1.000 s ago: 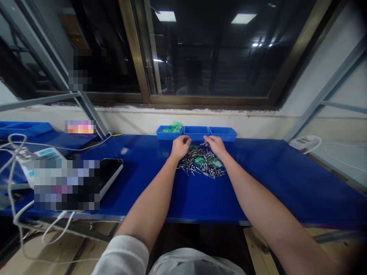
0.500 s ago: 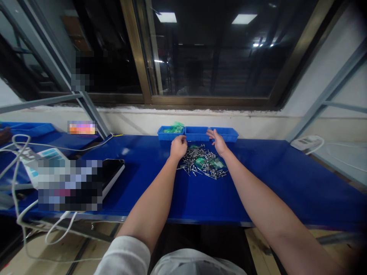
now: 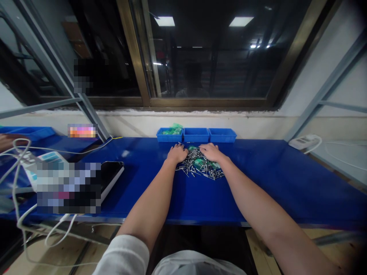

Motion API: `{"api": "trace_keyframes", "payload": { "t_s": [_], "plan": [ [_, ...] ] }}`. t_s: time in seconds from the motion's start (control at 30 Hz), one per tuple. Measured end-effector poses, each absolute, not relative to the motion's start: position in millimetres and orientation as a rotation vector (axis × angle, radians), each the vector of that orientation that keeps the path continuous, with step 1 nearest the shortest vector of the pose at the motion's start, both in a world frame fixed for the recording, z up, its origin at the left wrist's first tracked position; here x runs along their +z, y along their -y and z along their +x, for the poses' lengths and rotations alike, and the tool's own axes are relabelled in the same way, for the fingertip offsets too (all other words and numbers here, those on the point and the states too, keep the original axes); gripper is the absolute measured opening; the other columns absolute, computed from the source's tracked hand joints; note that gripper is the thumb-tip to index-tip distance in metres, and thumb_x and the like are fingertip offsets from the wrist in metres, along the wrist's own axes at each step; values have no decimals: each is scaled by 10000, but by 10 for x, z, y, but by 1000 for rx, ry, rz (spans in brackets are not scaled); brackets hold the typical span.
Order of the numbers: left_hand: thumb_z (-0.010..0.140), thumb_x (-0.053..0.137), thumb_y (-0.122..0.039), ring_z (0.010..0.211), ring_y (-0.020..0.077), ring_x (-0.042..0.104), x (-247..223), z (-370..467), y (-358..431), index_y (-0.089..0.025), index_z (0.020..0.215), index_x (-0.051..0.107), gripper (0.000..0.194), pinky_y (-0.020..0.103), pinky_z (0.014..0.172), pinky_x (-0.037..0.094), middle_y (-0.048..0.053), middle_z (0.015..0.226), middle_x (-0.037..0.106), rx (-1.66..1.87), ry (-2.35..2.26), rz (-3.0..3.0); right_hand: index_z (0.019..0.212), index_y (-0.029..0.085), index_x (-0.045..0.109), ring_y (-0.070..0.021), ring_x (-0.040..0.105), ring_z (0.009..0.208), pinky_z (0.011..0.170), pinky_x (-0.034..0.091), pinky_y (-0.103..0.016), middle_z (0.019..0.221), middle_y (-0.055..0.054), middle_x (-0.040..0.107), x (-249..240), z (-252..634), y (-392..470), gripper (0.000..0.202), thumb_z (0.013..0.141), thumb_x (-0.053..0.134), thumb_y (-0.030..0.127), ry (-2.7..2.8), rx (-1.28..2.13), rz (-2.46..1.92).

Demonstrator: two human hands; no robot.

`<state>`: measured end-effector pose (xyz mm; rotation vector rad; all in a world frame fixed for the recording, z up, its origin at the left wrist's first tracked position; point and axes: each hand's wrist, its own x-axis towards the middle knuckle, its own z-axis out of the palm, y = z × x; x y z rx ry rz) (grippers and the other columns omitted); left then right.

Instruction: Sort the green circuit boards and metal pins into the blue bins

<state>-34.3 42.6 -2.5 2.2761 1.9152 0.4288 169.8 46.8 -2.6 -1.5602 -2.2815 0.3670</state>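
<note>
A pile of thin metal pins (image 3: 190,164) lies on the blue table, with bits of green plastic (image 3: 198,163) among them. My left hand (image 3: 177,153) rests at the pile's left edge, palm down, its fingers apart. On the pile's upper right side lies my right hand (image 3: 211,152), fingers spread and touching the pins. Behind the pile stand three joined blue bins: the left bin (image 3: 169,138) holds green plastic bags (image 3: 172,130), while the middle bin (image 3: 196,139) and the right bin (image 3: 222,140) show no contents.
At the left are a black-topped device (image 3: 110,172), white cables (image 3: 21,225) and more blue trays (image 3: 40,133). Another person's hand (image 3: 8,142) shows at the far left edge. A white power strip (image 3: 304,141) lies at the right.
My right hand has come down from above the right bin's front onto the pile. My left hand has lowered slightly, its fingers now spread over the pile's left edge.
</note>
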Motion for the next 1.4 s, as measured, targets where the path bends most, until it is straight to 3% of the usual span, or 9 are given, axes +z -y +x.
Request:
{"api": "trace_keyframes", "payload": {
  "t_s": [0.13, 0.27, 0.47, 0.63, 0.8, 1.07, 1.2, 1.4],
  "plan": [
    [889, 285, -343, 1132, 261, 533, 17, -308, -381, -160, 1064, 624, 424, 375, 966, 383, 134, 1187, 607, 452, -1887, 2345, 1083, 254, 657, -264, 481, 1129, 973, 324, -426, 1207, -41, 606, -35, 1724, -501, 364, 889, 364, 348, 2291, 271, -1499],
    [889, 299, -315, 1072, 225, 569, 32, -272, -370, -176, 1044, 632, 392, 317, 923, 415, 112, 1138, 630, 578, -1862, 2396, 951, 224, 699, -216, 553, 993, 920, 368, -320, 1028, -75, 652, -59, 1731, -533, 273, 837, 475, 331, 2277, 184, -1444],
    [875, 346, -284, 1083, 204, 556, 24, -174, -350, -164, 1111, 603, 369, 293, 955, 402, 100, 1156, 609, 740, -1767, 2460, 900, 205, 699, -198, 572, 896, 825, 409, -290, 935, -78, 638, -42, 1705, -518, 220, 792, 553, 330, 2274, 208, -1408],
    [866, 404, -333, 1086, 195, 556, 4, -102, -306, -184, 1101, 616, 350, 276, 962, 402, 78, 1171, 609, 648, -1531, 2561, 882, 181, 690, -187, 588, 828, 751, 422, -270, 896, -73, 656, -29, 1710, -508, 199, 761, 603, 313, 2262, 274, -1380],
    [880, 398, -379, 1193, 205, 493, -3, -97, -281, -182, 1203, 561, 412, 286, 1013, 357, 79, 1288, 547, 565, -1479, 2593, 853, 186, 688, -184, 589, 821, 745, 421, -271, 865, -64, 656, -63, 1723, -532, 174, 761, 608, 311, 2261, 273, -1358],
    [886, 397, -421, 1171, 243, 511, 25, -108, -266, -166, 1167, 586, 423, 344, 990, 378, 113, 1267, 558, 579, -1569, 2605, 825, 179, 660, -174, 568, 805, 757, 406, -276, 853, -66, 632, -67, 1703, -505, 171, 808, 545, 304, 2260, 243, -1350],
    [870, 453, -359, 1131, 213, 533, 72, -84, -239, -167, 1188, 564, 388, 308, 980, 393, 92, 1228, 583, 712, -1492, 2606, 841, 170, 642, -188, 561, 846, 787, 399, -296, 869, -68, 650, -42, 1681, -468, 176, 828, 499, 272, 2174, 225, -1291],
    [891, 437, -282, 1054, 183, 568, 124, -48, -227, -163, 1142, 593, 319, 286, 946, 417, 78, 1138, 630, 902, -1349, 2593, 891, 166, 650, -157, 583, 695, 655, 415, -260, 739, -29, 658, 10, 1665, -424, 241, 843, 461, 308, 2053, 498, -1152]
  ]
}}
